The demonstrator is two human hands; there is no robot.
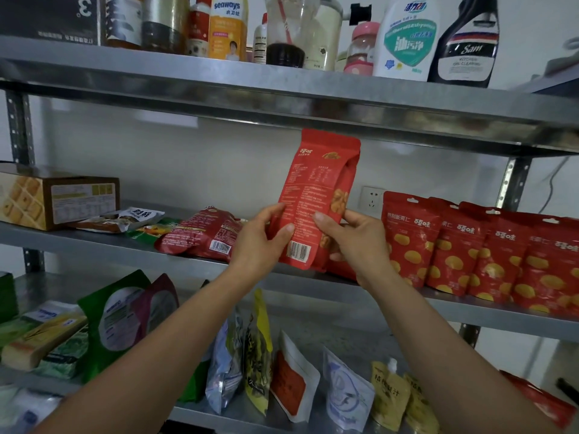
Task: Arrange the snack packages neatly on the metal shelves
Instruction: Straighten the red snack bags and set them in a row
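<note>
I hold a tall red snack pouch (319, 189) upright in front of the middle metal shelf (94, 245), its back with the barcode facing me. My left hand (263, 236) grips its lower left edge and my right hand (357, 239) grips its lower right edge. To the right stands a row of several red pouches with yellow chestnuts (479, 255). A red bag (200, 234) lies flat on the shelf to the left of my hands.
A waffle box (47, 198) and small flat packets (125, 219) lie at the shelf's left. Bottles and cleaners (404, 36) fill the top shelf. The lower shelf holds standing pouches (294, 377) and green bags (116, 321). A wall socket (371, 198) is behind.
</note>
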